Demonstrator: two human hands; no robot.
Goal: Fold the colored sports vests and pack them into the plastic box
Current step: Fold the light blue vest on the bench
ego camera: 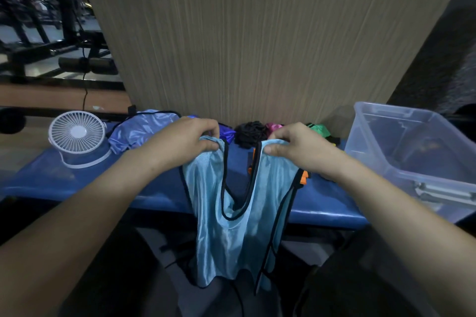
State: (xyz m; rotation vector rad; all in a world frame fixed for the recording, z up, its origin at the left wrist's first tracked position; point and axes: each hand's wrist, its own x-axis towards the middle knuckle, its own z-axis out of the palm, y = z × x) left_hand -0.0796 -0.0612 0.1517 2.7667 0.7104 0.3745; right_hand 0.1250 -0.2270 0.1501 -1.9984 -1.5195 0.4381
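We hold the light blue vest (231,213) up by its two shoulder straps, and the whole coming move turns on how it hangs: its long axis runs straight down from our hands, over the near edge of the blue counter (77,183) and below it, with the hem loose near the floor. Our left hand (190,136) pinches the left strap between thumb and curled fingers; our right hand (291,144) pinches the right strap the same way, so both hands are closed on cloth and neither is free. The hands sit level with each other above the counter, a little apart, the neck opening drooping between them. Both forearms reach forward from us, roughly mirrored. The plastic box (381,162) stands on the counter's right end, nearer our right hand, and looks to hold no vest yet. Crumpled vests, black (251,134), pink (274,126) and green (320,130), lie at the back of the counter beyond our hands. To fold, we judge the vest must first be laid flat on the counter.
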